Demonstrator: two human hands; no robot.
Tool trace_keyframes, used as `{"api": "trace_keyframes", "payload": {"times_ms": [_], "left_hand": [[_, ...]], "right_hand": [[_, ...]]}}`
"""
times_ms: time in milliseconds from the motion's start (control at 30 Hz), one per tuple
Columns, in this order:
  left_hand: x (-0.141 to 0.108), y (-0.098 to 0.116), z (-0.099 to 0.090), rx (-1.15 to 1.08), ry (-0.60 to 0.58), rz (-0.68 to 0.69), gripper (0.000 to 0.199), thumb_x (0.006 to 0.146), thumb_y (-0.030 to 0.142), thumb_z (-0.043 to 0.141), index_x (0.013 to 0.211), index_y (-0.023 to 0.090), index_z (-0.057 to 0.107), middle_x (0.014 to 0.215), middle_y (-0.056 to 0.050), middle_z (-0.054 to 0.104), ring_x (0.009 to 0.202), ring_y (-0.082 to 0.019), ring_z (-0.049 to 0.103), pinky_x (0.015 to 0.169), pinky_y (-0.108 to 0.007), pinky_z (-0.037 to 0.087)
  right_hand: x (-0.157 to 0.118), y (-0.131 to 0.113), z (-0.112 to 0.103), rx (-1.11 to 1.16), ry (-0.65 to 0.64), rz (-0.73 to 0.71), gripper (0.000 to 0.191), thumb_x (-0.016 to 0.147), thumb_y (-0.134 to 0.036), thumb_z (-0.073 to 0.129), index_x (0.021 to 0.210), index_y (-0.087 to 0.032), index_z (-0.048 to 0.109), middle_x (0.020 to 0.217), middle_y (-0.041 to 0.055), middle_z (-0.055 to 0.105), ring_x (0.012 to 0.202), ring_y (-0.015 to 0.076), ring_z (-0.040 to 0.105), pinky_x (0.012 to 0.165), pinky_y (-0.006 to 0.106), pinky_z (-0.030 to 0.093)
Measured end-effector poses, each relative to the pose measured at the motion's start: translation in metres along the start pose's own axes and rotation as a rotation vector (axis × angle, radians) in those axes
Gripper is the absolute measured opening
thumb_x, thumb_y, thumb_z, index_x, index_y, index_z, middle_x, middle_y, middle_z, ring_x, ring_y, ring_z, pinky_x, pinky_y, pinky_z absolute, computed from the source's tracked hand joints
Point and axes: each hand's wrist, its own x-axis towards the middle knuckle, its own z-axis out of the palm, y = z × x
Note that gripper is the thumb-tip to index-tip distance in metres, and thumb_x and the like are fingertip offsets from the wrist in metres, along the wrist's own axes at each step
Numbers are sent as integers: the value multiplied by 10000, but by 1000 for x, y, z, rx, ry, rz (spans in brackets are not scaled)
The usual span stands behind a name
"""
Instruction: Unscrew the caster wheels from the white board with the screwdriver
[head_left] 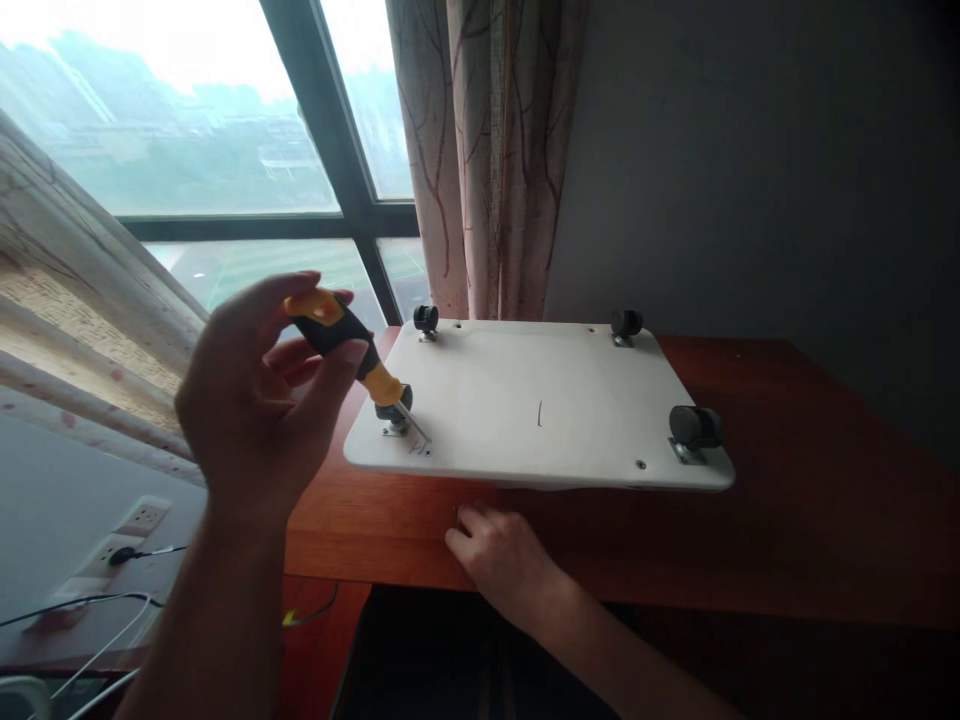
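My left hand [277,390] is closed around the yellow and black handle of a screwdriver [334,335]. The screwdriver slants down to the right, its metal tip close to a small dark screw hole [428,453] near the front left corner of a white board [495,400]. I cannot tell whether the tip touches it. Behind the shaft, a black caster wheel [394,403] is partly hidden. In front of the board, my right hand [499,550] is low over the tabletop, fingers pinched together; a tiny dark thing at the fingertips is too small to name.
More black casters stand at the board's other corners: back left [425,320], back right [626,324] and front right [694,427]. The board lies on a reddish-brown wooden table [780,450]. Beyond are a window [225,120] and curtains [495,150]. Cables and a wall socket [145,515] are at left.
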Motion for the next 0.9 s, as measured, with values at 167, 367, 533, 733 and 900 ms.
{"api": "trace_keyframes", "payload": {"times_ms": [167, 367, 533, 733, 900], "left_hand": [[0, -14, 3, 11, 7, -44, 559, 760, 201, 781, 1296, 320, 676, 1176, -18, 748, 1042, -255, 736, 846, -359, 665], [2, -33, 6, -4, 22, -27, 531, 761, 194, 777, 1275, 297, 695, 1184, -18, 746, 999, -254, 745, 854, -369, 662], [12, -46, 14, -3, -2, -34, 482, 806, 221, 766, 1276, 286, 681, 1185, -3, 744, 972, -228, 749, 805, -355, 672], [28, -59, 29, -42, -40, -2, 469, 834, 218, 750, 1288, 288, 658, 1194, -2, 734, 933, -186, 747, 766, -311, 672], [42, -66, 38, -17, -115, -5, 467, 827, 220, 737, 1266, 350, 643, 1214, 12, 722, 988, -196, 745, 792, -310, 675]], "right_hand": [[-4, 2, -20, 393, 76, 29, 205, 909, -53, 560, 939, -197, 703, 973, 37, 707, 874, 146, 666, 739, 242, 521], [14, 24, -95, 1043, 240, 191, 125, 895, -213, 641, 950, -193, 751, 935, 26, 747, 847, 144, 671, 734, 257, 532], [85, 72, -139, 1040, 366, 374, 126, 814, -200, 655, 907, -143, 718, 817, 18, 712, 693, 102, 591, 626, 218, 468], [172, 128, -134, 903, 375, 569, 121, 777, -102, 606, 868, -104, 686, 772, 29, 675, 640, 72, 512, 590, 200, 384], [208, 147, -123, 866, 336, 616, 78, 822, -104, 625, 868, -84, 686, 777, 29, 674, 654, 73, 531, 615, 206, 410]]}}
